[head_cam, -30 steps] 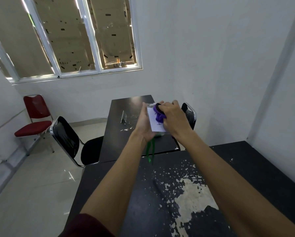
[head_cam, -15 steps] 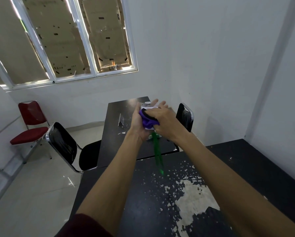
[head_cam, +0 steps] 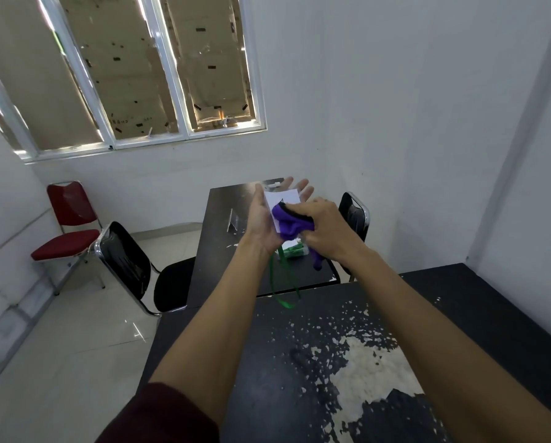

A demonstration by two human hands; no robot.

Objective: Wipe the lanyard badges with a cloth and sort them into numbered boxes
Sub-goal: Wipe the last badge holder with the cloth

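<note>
badge (head_cam: 282, 197) on left hand (head_cam: 260, 220), cloth (head_cam: 290, 223) atop badge — lanyard (head_cam: 286, 304) hanging below

Two black tabletops are seen, one set behind the other. The near tabletop (head_cam: 299, 362) is badly worn: a large pale patch (head_cam: 370, 362) is exposed where the coating is peeled off, and small flakes are scattered around it. On the far tabletop (head_cam: 223, 219) a small clear stand (head_cam: 234, 220) is placed upright, and a green item (head_cam: 295, 251) is seen only in part.

white walls (head_cam: 395, 91), papered window (head_cam: 133, 75), red chair (head_cam: 68, 225), black chairs, chipped black tables (head_cam: 299, 362), pale tiled floor (head_cam: 69, 340)
</note>
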